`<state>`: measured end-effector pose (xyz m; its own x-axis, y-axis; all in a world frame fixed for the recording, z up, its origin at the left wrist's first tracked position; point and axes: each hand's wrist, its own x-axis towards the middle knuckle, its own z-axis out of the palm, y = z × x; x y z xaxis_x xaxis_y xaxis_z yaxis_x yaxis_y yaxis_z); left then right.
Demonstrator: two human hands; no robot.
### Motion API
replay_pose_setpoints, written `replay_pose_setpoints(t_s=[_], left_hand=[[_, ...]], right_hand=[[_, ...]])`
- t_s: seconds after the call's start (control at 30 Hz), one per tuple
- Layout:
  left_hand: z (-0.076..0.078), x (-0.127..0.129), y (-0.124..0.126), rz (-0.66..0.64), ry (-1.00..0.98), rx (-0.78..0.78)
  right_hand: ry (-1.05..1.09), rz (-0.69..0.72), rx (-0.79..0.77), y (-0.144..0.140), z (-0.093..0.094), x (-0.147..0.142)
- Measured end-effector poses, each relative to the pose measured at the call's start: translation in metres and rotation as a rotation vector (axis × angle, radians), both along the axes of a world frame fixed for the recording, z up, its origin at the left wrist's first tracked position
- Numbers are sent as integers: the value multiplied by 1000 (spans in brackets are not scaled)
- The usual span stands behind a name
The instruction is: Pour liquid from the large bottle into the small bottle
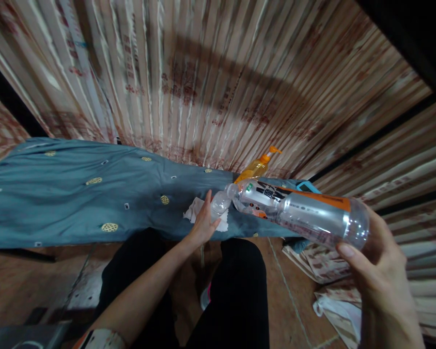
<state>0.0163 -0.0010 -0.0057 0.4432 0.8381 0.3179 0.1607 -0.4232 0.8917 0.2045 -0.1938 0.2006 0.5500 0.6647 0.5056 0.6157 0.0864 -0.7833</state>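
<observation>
My right hand (383, 264) grips the base end of a large clear plastic bottle (301, 211) with a silver, black and orange label. The bottle is tilted, its mouth end lower-left toward a smaller clear bottle (220, 204). My left hand (204, 220) is closed round the side of that small bottle, and its far fingers are hidden. The two bottle mouths meet or nearly meet; I cannot tell if they touch. Under the small bottle lies a crumpled white tissue (193, 209). I cannot make out any liquid in either bottle.
A yellow pump bottle (255, 168) with an orange head stands just behind. A blue-green patterned cloth (72, 198) covers the long narrow surface before me. Striped curtains (203, 87) hang behind and at the right. A light-blue object (307, 187) lies by the right end.
</observation>
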Motion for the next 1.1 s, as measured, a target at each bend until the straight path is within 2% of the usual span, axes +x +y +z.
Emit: replay_pose_setpoints(t_s=[0.6, 0.83, 1.1], left_hand=[[-5, 0, 1, 14, -1, 51], [-1, -1, 0, 15, 2, 24], [-2, -1, 0, 23, -15, 9]], right_hand=[[-36, 0, 1, 0, 2, 4], [-46, 4, -77, 0, 4, 6], [-57, 62, -2, 4, 6, 9]])
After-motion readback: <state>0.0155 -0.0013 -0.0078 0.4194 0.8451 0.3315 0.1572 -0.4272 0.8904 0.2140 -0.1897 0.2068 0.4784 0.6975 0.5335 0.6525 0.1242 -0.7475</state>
